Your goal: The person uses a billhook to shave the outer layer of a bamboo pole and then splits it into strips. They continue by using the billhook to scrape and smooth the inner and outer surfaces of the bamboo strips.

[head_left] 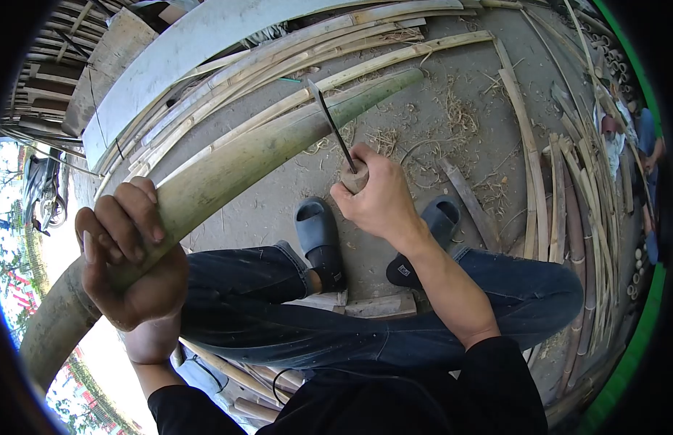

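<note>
A thick green-tan bamboo pole (242,161) runs slantwise from the lower left up to the top middle, raised above the ground. My left hand (133,250) is wrapped round it near the left side, fingers over the top. In my right hand (384,192) is a knife (335,127), gripped by its round wooden handle. Its narrow dark blade lies across the bamboo towards the far end, the tip sticking out past the upper edge. Beyond the blade the pole's surface looks greener, with a line along it.
Long bamboo strips (293,61) lie on the concrete ground ahead, and more bamboo strips (594,217) are heaped at the right. Shavings (456,119) are scattered about. My slippers (316,225) stand below the pole. Another person (650,159) shows at the far right edge.
</note>
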### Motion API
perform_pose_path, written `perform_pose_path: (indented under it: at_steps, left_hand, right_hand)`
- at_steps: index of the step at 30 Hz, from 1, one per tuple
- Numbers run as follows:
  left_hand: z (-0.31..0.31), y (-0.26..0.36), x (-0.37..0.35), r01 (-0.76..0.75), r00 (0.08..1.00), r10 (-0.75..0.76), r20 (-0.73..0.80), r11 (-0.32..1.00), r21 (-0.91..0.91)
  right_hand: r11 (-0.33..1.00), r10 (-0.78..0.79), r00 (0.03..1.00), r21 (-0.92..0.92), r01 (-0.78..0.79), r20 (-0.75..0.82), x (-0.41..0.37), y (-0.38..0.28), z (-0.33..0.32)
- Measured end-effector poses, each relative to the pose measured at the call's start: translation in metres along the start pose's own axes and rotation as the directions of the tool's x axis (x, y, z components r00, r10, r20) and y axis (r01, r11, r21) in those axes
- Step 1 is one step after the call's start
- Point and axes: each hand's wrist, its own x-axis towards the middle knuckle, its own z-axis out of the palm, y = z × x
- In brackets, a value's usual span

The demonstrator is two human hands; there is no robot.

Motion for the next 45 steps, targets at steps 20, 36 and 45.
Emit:
perform_pose_path:
  at_steps: [20, 36, 45]
  left_hand:
    - [0.001, 0.002, -0.008, -0.041, 0.999, 0.041, -0.001, 0.995, 0.092]
    - [-0.004, -0.002, -0.005, -0.005, 0.991, 0.006, -0.132, 1.0, 0.007]
    - [-0.039, -0.016, -0.018, 0.087, 0.841, -0.271, -0.469, 0.922, -0.376]
  right_hand:
    - [0.998, 0.057, 0.996, 0.036, -0.054, -0.066, -0.007, 0.003, 0.007]
    - [0.995, 0.061, 0.997, 0.086, -0.057, -0.044, -0.014, 0.008, 0.023]
    - [0.975, 0.185, 0.972, -0.101, -0.2, -0.143, 0.016, 0.078, 0.002]
